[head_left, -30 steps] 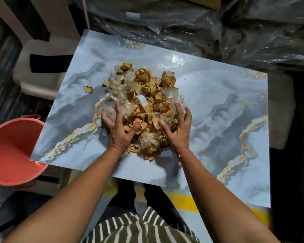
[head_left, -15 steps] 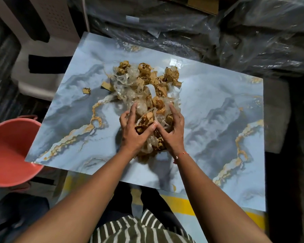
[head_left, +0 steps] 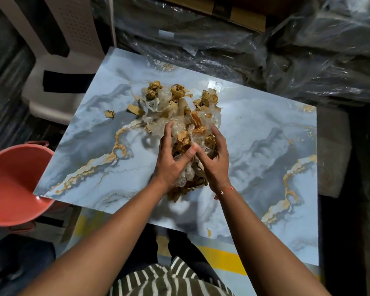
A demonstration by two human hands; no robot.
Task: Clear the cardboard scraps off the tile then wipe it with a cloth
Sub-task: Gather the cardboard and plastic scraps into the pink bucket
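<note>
While cupping the scraps [head_left: 186,116] between both hands [head_left: 193,159], squeeze firmly and lift slowly. Carry low toward the bucket [head_left: 11,184]; then collect strays from the tile [head_left: 254,129].

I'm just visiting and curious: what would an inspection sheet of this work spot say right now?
Surface: marbled tile, glossy, partly covered.
Job's things: pile of cardboard scraps mixed with clear plastic on the tile; one stray scrap lies apart to the left; no cloth seen.
Clutter: nothing seen.
Hands: left hand and right hand both grip the near part of the pile.
Cables: nothing seen.
Surroundings: red bucket at left, white plastic chair behind it, plastic-wrapped stacks beyond.
</note>
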